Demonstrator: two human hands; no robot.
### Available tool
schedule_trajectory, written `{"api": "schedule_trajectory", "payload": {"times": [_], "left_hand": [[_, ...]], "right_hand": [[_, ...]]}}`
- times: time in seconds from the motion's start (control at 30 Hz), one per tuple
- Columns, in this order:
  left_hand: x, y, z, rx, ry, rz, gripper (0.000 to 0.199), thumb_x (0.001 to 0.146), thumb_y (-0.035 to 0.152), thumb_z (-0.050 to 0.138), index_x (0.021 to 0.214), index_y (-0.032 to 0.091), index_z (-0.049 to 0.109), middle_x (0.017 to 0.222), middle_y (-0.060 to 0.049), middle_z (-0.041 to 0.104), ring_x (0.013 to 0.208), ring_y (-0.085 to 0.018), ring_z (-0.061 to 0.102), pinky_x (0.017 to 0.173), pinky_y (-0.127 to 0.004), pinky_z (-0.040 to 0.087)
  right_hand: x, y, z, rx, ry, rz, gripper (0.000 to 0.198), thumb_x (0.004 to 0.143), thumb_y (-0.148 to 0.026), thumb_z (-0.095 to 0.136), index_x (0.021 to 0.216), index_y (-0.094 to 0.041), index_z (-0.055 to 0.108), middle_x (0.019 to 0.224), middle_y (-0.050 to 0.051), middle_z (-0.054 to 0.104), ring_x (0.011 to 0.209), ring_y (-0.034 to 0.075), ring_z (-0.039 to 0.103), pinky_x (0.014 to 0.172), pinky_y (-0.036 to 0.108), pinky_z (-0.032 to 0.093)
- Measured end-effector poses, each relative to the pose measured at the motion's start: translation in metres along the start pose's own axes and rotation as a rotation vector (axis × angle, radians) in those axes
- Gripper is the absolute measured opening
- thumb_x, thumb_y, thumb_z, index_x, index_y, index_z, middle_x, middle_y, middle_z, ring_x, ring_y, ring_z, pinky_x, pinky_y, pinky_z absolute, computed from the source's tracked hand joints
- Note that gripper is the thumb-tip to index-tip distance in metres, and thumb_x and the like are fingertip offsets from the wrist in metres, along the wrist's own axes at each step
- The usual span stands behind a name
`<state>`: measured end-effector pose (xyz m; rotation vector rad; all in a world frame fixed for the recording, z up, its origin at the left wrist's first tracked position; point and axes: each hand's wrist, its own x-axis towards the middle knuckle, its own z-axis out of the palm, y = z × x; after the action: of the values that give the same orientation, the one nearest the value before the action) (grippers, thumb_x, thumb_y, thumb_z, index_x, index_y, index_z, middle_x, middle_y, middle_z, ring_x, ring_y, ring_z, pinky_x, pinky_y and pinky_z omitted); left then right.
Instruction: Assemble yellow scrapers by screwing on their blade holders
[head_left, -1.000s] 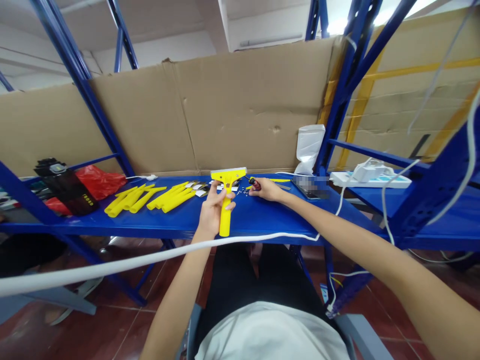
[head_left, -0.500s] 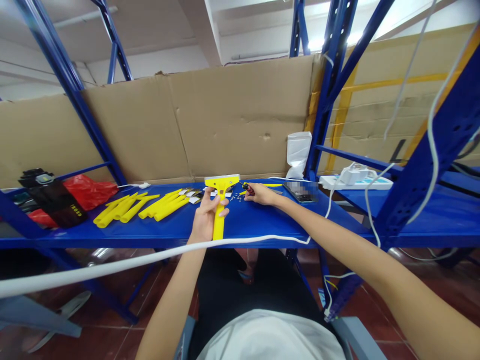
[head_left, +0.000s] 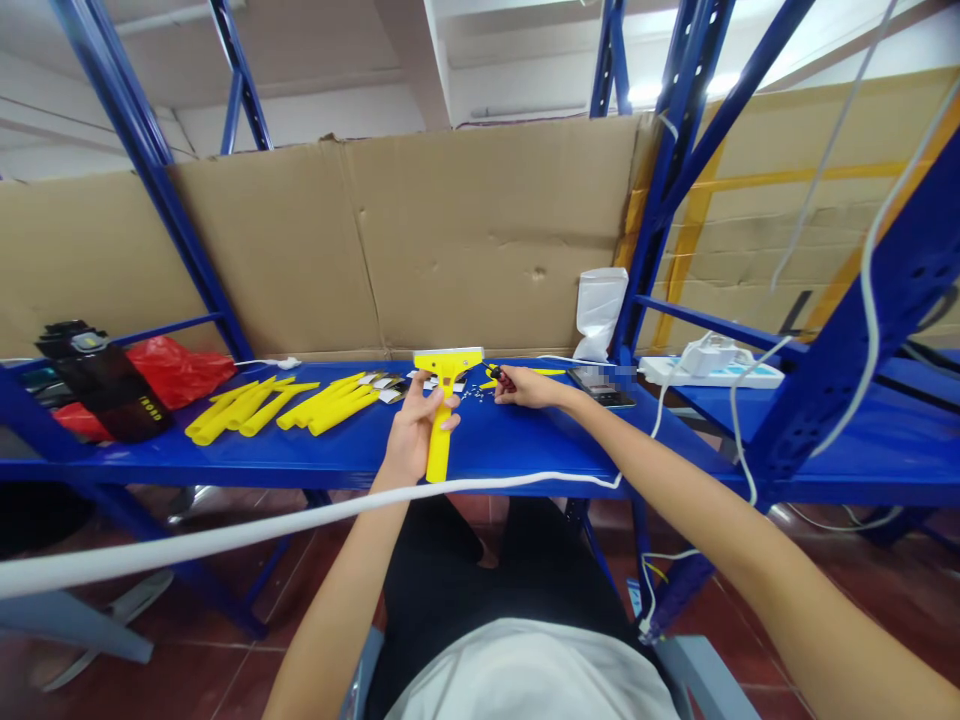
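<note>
Two hands (head_left: 409,427) grip a T-shaped scraper (head_left: 450,368) and screwdriver (head_left: 507,380).

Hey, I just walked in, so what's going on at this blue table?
Someone seated holds a yellow scraper-like tool head-up in the left hand. The right hand grips what looks like a screwdriver, its tip close to the head's right end; whether they touch is unclear. Small loose bits lie scattered on the blue table, with more yellow pieces off to the left.
</note>
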<state>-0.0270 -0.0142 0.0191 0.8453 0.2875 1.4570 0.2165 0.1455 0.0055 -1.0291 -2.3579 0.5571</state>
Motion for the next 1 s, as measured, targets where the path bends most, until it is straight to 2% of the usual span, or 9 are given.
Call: {"api": "schedule_trajectory", "payload": {"times": [0.2, 0.4, 0.5, 0.7, 0.8, 0.9, 1.0], "left_hand": [[0.002, 0.000, 0.002, -0.001, 0.020, -0.003, 0.059, 0.080, 0.002, 0.082, 0.128, 0.034, 0.070, 0.116, -0.004, 0.065, 0.079, -0.011, 0.059, 0.055, -0.018, 0.037], [0.003, 0.000, 0.001, -0.001, 0.019, -0.017, 0.048, 0.080, 0.002, 0.082, 0.117, 0.029, 0.068, 0.112, -0.003, 0.065, 0.077, -0.010, 0.060, 0.056, -0.017, 0.039], [0.005, -0.001, 0.000, 0.020, 0.044, -0.041, 0.050, 0.081, 0.002, 0.082, 0.120, 0.030, 0.066, 0.111, -0.003, 0.066, 0.078, -0.010, 0.062, 0.056, -0.016, 0.040], [0.012, -0.004, -0.005, 0.046, 0.111, -0.171, 0.051, 0.084, 0.002, 0.081, 0.125, 0.026, 0.062, 0.118, -0.007, 0.068, 0.082, -0.011, 0.068, 0.057, -0.016, 0.045], [0.015, -0.005, -0.008, 0.024, 0.177, -0.231, 0.050, 0.087, -0.001, 0.077, 0.126, 0.025, 0.060, 0.123, -0.010, 0.069, 0.082, -0.011, 0.070, 0.059, -0.016, 0.047], [0.016, -0.005, -0.009, 0.004, 0.205, -0.217, 0.049, 0.088, -0.002, 0.074, 0.125, 0.025, 0.058, 0.127, -0.011, 0.068, 0.082, -0.011, 0.071, 0.059, -0.016, 0.048], [0.015, -0.005, -0.008, 0.027, 0.197, -0.214, 0.048, 0.087, -0.001, 0.077, 0.123, 0.025, 0.058, 0.124, -0.010, 0.069, 0.082, -0.011, 0.071, 0.059, -0.015, 0.048]], "right_hand": [[-0.003, -0.003, -0.004, 0.045, 0.018, -0.017, 0.026, 0.083, -0.017, 0.081, 0.088, -0.025, 0.057, 0.088, 0.003, 0.080, 0.081, 0.021, 0.075, 0.079, 0.032, 0.056], [-0.003, -0.008, -0.007, 0.092, 0.148, -0.034, 0.023, 0.086, -0.019, 0.077, 0.085, -0.026, 0.055, 0.085, 0.004, 0.080, 0.079, 0.023, 0.075, 0.079, 0.034, 0.057], [-0.003, -0.011, -0.010, 0.132, 0.249, -0.053, 0.021, 0.086, -0.024, 0.076, 0.086, -0.025, 0.055, 0.088, 0.005, 0.082, 0.082, 0.023, 0.076, 0.082, 0.035, 0.057], [-0.001, -0.021, -0.017, 0.210, 0.549, -0.080, 0.036, 0.084, -0.049, 0.079, 0.086, -0.026, 0.051, 0.104, 0.009, 0.083, 0.092, 0.025, 0.074, 0.091, 0.041, 0.058], [-0.002, -0.028, -0.019, 0.283, 0.663, -0.112, 0.042, 0.085, -0.052, 0.078, 0.082, -0.028, 0.044, 0.105, 0.011, 0.083, 0.096, 0.027, 0.074, 0.096, 0.044, 0.058], [-0.006, -0.038, -0.022, 0.402, 0.704, -0.145, 0.049, 0.083, -0.053, 0.083, 0.080, -0.028, 0.040, 0.103, 0.011, 0.083, 0.095, 0.028, 0.075, 0.093, 0.045, 0.060], [-0.011, -0.053, -0.028, 0.443, 0.674, -0.148, 0.055, 0.079, -0.057, 0.087, 0.080, -0.028, 0.040, 0.099, 0.010, 0.083, 0.090, 0.027, 0.075, 0.090, 0.045, 0.061]]}}
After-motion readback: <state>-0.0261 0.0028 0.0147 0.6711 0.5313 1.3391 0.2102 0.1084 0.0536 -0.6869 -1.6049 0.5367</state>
